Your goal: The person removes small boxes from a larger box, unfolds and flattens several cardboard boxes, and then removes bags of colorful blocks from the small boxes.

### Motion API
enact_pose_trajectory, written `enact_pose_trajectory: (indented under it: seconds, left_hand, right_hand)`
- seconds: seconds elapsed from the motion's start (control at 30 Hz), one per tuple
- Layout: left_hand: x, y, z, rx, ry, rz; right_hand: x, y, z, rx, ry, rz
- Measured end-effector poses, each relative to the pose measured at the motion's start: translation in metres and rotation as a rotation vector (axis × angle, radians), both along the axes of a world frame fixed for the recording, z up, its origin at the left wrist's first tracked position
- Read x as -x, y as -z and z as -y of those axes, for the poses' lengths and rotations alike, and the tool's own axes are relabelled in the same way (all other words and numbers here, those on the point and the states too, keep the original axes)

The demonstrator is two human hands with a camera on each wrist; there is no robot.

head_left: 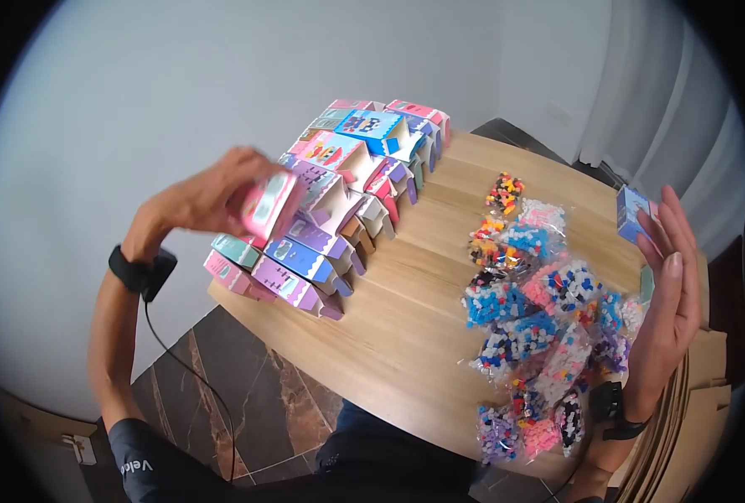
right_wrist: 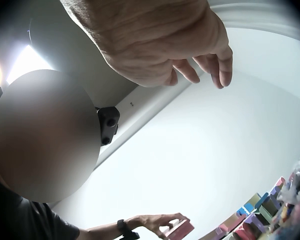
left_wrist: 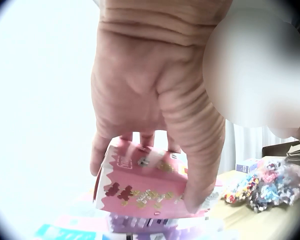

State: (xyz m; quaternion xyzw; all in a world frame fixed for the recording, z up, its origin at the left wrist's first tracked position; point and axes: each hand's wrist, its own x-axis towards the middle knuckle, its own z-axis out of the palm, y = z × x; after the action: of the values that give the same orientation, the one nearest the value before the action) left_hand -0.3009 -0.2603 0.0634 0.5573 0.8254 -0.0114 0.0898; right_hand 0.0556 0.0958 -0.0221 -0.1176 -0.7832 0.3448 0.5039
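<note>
My left hand (head_left: 230,194) grips a small pink cardboard box (head_left: 270,204), held over the near-left part of a group of boxes. In the left wrist view, thumb and fingers clasp the pink box (left_wrist: 145,182) from above, and its wavy-edged end faces left. My right hand (head_left: 672,281) is raised over the table's right side, fingers extended and nothing in its grasp. Behind its fingertips in the head view stands a light blue-purple box (head_left: 632,210). The right wrist view shows this hand (right_wrist: 165,42) with loosely bent fingers.
Rows of colourful boxes (head_left: 314,172) with raised flaps lie along the table's left side. Clear bags of coloured beads (head_left: 548,310) are heaped on the right of the wooden table (head_left: 406,335). Flattened cardboard (head_left: 691,402) stands beside its right edge. A cable (head_left: 188,377) hangs from the left wrist.
</note>
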Motion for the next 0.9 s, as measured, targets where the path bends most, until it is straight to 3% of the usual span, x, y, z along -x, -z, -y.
enact_pose_trajectory:
  seconds: [0.13, 0.33, 0.4, 0.47, 0.5, 0.57, 0.63, 0.7, 0.9]
  left_hand:
    - [-0.013, 0.033, 0.026, 0.018, -0.054, 0.189]
    - [-0.023, 0.042, 0.020, -0.071, -0.010, 0.168]
    - [-0.042, 0.034, 0.004, -0.173, 0.013, 0.120]
    - [-0.081, 0.031, -0.026, -0.330, 0.082, -0.001]
    - [-0.101, 0.034, -0.044, -0.443, 0.154, -0.039]
    - [-0.137, 0.038, -0.073, -0.507, 0.268, -0.126]
    - [-0.162, 0.041, -0.100, -0.575, 0.348, -0.059]
    - [-0.174, 0.047, -0.116, -0.573, 0.393, -0.022]
    - [-0.185, 0.050, -0.132, -0.626, 0.358, -0.011]
  right_hand:
    - [0.002, 0.003, 0.001, -0.046, -0.046, 0.066]
    - [0.004, 0.003, 0.007, 0.011, -0.074, 0.025]
    - [0.003, 0.003, 0.020, 0.032, -0.066, 0.084]
    - [0.004, 0.005, 0.040, 0.300, -0.306, 0.140]
    - [0.004, 0.012, 0.040, 0.398, -0.523, 0.146]
    - [0.013, 0.025, 0.051, 0.411, -0.563, 0.186]
    - [0.021, 0.037, 0.055, 0.376, -0.590, 0.208]
    - [0.022, 0.031, 0.059, 0.577, -0.712, 0.212]
    - [0.015, 0.029, 0.045, 0.548, -0.721, 0.201]
